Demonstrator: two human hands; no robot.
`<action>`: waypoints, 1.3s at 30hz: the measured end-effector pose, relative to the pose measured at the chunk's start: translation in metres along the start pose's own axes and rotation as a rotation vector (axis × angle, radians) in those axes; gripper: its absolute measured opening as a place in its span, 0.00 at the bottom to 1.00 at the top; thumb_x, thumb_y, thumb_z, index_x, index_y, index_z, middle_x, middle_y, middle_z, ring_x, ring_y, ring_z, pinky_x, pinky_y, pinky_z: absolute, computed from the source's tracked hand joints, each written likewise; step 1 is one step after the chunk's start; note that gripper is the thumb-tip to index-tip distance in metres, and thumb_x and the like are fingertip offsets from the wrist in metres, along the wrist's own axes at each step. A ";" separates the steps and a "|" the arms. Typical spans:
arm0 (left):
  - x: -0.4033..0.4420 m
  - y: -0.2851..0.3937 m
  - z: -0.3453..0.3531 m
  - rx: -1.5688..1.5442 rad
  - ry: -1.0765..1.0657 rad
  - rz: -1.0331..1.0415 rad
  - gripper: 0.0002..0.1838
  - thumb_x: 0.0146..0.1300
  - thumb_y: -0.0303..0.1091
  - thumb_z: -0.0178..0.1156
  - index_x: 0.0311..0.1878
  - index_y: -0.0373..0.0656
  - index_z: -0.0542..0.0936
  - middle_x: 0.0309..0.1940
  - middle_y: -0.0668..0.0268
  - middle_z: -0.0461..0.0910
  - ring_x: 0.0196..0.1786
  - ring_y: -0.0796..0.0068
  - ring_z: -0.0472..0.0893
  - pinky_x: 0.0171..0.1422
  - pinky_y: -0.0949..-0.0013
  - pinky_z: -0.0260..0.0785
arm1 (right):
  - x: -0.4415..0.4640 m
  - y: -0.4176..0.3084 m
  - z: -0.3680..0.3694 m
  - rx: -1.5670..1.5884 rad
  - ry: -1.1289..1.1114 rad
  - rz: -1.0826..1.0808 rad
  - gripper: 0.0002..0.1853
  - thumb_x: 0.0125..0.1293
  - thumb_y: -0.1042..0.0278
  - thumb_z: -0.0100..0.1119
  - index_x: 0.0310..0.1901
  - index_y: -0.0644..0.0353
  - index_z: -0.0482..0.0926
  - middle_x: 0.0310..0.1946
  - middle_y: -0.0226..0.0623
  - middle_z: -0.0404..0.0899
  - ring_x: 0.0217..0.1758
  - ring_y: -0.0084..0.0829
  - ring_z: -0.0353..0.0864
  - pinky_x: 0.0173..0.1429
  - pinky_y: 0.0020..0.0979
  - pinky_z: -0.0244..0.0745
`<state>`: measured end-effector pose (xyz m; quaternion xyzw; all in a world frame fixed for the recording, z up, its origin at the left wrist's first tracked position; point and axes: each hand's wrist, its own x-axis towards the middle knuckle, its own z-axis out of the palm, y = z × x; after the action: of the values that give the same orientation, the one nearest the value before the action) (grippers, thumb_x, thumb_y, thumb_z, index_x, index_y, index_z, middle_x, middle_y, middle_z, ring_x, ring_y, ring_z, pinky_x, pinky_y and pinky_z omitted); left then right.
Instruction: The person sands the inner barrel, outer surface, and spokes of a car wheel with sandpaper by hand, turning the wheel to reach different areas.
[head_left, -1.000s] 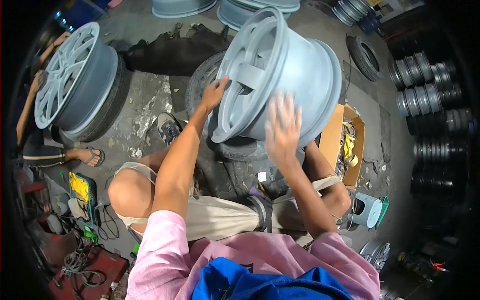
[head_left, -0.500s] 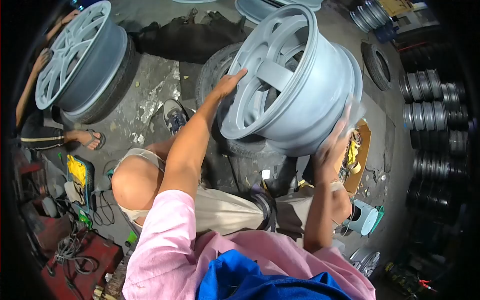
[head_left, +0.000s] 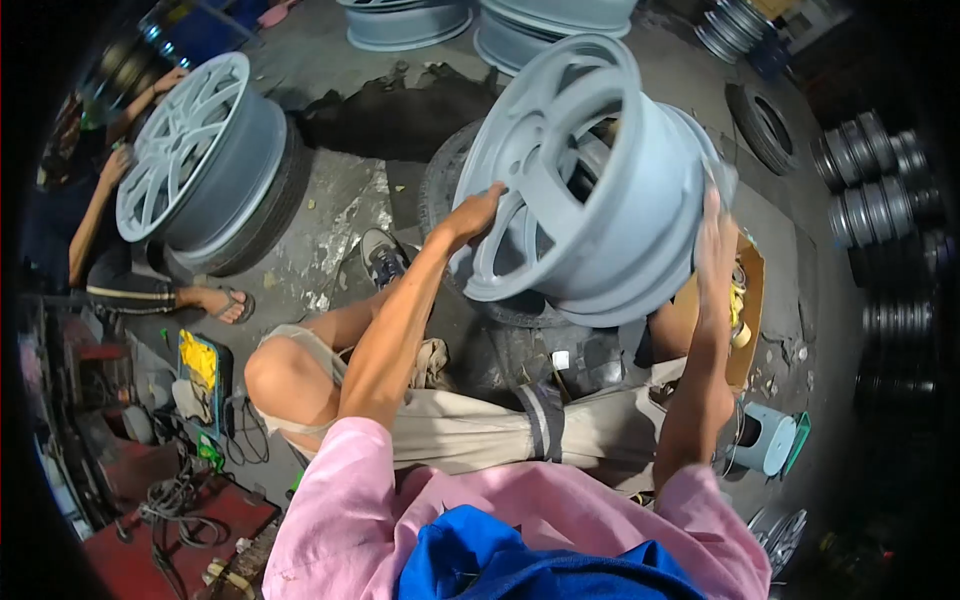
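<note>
wheel rim [head_left: 635, 215] — matte grey, spoked

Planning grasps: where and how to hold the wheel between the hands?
Probably a spoke of the wheel from the left, rear lip from the right: its spoked side faces left with open gaps, and the lip flares outward.

Two hand-held rims [head_left: 650, 205] [head_left: 235, 175], one cardboard box [head_left: 753, 305]

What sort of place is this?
Probably a wheel workshop, judging by the large grey rim being handled, the loose tyre beyond it, and the metal rims stacked at the right.
</note>
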<state>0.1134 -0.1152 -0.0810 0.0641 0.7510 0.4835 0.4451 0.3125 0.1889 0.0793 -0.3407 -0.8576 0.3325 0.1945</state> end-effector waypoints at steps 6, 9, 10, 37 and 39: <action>0.014 0.007 -0.004 -0.202 -0.035 0.007 0.43 0.78 0.69 0.36 0.69 0.37 0.77 0.55 0.50 0.85 0.50 0.54 0.88 0.54 0.46 0.82 | 0.121 -0.012 0.044 -0.395 0.098 -0.169 0.39 0.79 0.33 0.41 0.51 0.68 0.85 0.44 0.70 0.83 0.54 0.68 0.82 0.62 0.56 0.74; 0.004 0.005 -0.003 -0.121 -0.062 -0.026 0.43 0.77 0.70 0.40 0.70 0.37 0.76 0.54 0.50 0.86 0.50 0.50 0.88 0.56 0.39 0.80 | 0.095 -0.011 0.041 -0.392 0.070 -0.122 0.29 0.81 0.41 0.44 0.57 0.58 0.86 0.52 0.71 0.82 0.61 0.65 0.81 0.67 0.55 0.72; -0.001 0.011 -0.003 -0.126 -0.065 -0.020 0.43 0.77 0.70 0.40 0.70 0.37 0.76 0.54 0.50 0.86 0.50 0.50 0.88 0.56 0.39 0.80 | 0.082 -0.010 0.041 -0.398 0.075 -0.126 0.29 0.81 0.41 0.44 0.57 0.58 0.86 0.52 0.71 0.82 0.61 0.65 0.81 0.67 0.55 0.72; -0.013 0.137 0.042 0.060 0.323 0.943 0.30 0.79 0.48 0.50 0.28 0.29 0.76 0.16 0.47 0.68 0.21 0.51 0.66 0.34 0.50 0.59 | -0.131 0.037 0.101 -0.361 0.038 -0.873 0.31 0.66 0.69 0.65 0.72 0.53 0.76 0.79 0.38 0.67 0.84 0.45 0.61 0.85 0.56 0.50; -0.007 0.134 0.043 0.078 0.347 0.958 0.29 0.79 0.47 0.50 0.29 0.29 0.77 0.16 0.46 0.68 0.21 0.51 0.67 0.34 0.50 0.59 | -0.116 0.060 0.074 -0.474 0.018 -0.906 0.30 0.67 0.68 0.64 0.72 0.53 0.76 0.78 0.38 0.68 0.83 0.44 0.62 0.84 0.56 0.51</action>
<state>0.1043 -0.0202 0.0222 0.3363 0.7177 0.6086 0.0394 0.3783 0.1063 -0.0272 0.0275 -0.9694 0.0085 0.2440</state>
